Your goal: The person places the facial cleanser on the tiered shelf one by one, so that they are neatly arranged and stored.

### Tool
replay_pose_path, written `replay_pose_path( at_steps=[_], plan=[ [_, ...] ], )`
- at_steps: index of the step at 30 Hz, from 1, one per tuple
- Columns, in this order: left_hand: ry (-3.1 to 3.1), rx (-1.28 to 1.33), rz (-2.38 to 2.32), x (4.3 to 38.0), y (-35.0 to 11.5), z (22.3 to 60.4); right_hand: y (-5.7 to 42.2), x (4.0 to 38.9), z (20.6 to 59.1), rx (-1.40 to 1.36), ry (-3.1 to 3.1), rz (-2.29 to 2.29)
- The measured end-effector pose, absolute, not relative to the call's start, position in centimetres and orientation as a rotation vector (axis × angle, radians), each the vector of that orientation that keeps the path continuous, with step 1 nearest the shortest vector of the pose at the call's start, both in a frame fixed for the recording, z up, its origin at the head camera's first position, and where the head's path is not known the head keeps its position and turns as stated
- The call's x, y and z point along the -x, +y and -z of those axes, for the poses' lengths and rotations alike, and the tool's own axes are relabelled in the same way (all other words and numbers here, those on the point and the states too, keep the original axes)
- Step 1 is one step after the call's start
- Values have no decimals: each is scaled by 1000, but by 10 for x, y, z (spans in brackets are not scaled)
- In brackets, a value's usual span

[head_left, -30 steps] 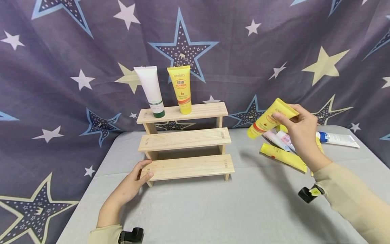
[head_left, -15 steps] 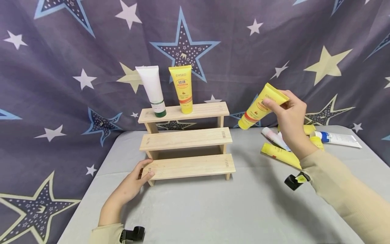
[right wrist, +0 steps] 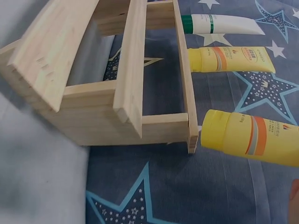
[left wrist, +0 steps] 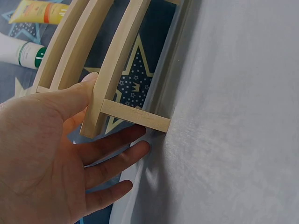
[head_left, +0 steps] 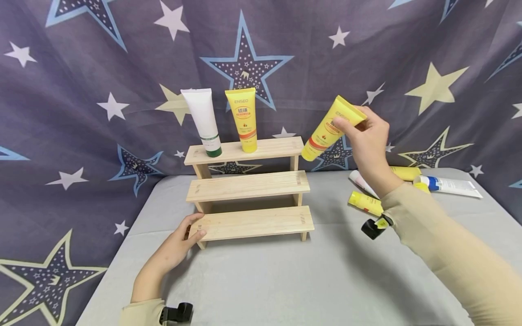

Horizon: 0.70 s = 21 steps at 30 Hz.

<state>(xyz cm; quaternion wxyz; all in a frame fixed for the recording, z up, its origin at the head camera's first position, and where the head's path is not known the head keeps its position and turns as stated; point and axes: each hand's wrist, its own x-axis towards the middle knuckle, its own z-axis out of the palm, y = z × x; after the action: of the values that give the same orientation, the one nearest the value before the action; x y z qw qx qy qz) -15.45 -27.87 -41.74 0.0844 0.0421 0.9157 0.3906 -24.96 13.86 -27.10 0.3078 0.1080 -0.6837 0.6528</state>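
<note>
My right hand (head_left: 369, 140) pinches a yellow squeeze tube (head_left: 326, 131) by its flat crimped end. The tube tilts with its cap down and left, in the air by the right end of the top step. In the right wrist view that yellow tube (right wrist: 252, 135) is large, while the hand is nearly all out of frame. My left hand (head_left: 175, 246) grips the left end of the lowest step of a three-tier wooden stand (head_left: 253, 224). The left wrist view shows the thumb on the board and several fingers loosely extended beside the leg.
On the top step a white tube with a green cap (head_left: 202, 122) and another yellow tube (head_left: 242, 120) stand on their caps. Several tubes lie at the right, among them a blue-capped white tube (head_left: 454, 185). A star-patterned curtain (head_left: 293, 27) hangs behind the grey-covered table (head_left: 261, 280).
My right hand has carried the yellow tube left and up, from over the lying tubes to beside the top step. My left hand has stayed at the stand.
</note>
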Motion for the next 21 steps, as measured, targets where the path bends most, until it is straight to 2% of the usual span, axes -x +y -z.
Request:
replay_pose_path(
  at_steps=[21],
  plan=[
    [2728,-133,-1182,153,-279,416,90,285,262,-295,-1868,-1662]
  ],
)
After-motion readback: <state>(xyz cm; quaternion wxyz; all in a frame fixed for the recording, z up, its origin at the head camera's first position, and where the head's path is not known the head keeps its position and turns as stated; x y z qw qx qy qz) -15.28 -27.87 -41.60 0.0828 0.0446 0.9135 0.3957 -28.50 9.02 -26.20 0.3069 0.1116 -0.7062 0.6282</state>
